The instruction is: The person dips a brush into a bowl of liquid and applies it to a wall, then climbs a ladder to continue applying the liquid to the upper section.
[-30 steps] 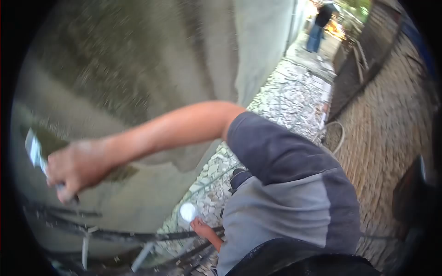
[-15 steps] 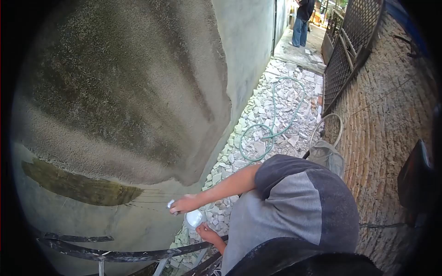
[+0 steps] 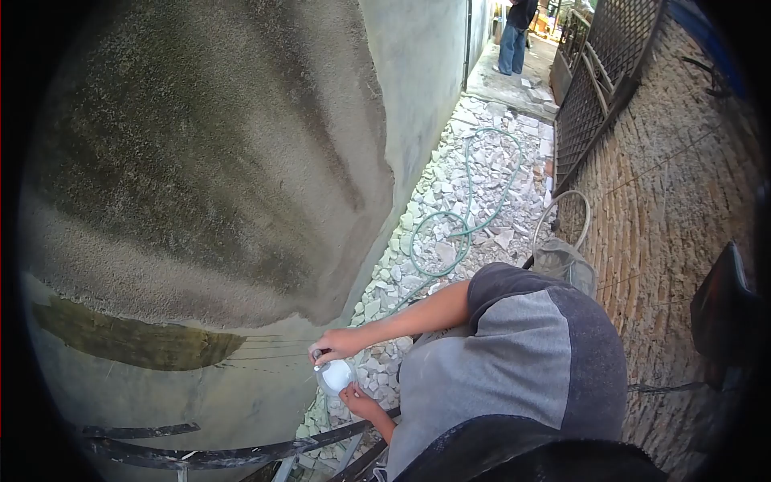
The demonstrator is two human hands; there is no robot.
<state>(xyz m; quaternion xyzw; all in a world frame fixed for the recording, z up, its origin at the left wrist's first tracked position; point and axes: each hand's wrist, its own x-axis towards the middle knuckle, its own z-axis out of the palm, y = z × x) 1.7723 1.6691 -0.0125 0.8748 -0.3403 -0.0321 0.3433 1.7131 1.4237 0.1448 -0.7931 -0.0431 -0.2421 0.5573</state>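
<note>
My right hand (image 3: 333,345) is closed around a small tool, most of it hidden, and holds its tip at the mouth of a small white cup (image 3: 336,374). My left hand (image 3: 357,399) grips that cup from below, just above a dark metal rail (image 3: 209,456). Both hands are close to the grey rendered wall (image 3: 201,161). On the wall to their left lies a dark wet streak (image 3: 136,341) with thin scratch lines running toward my right hand.
Far below, broken stone rubble (image 3: 474,185) covers the ground and a green hose (image 3: 462,213) loops over it. On the right stand a brick wall (image 3: 675,185) and a lattice gate (image 3: 586,104). A grey sack (image 3: 566,265) sits near the wall; another person (image 3: 514,32) stands far off.
My right hand came down from the wall at the left, where it swept the tool, to the white cup. The view tilted down the alley.
</note>
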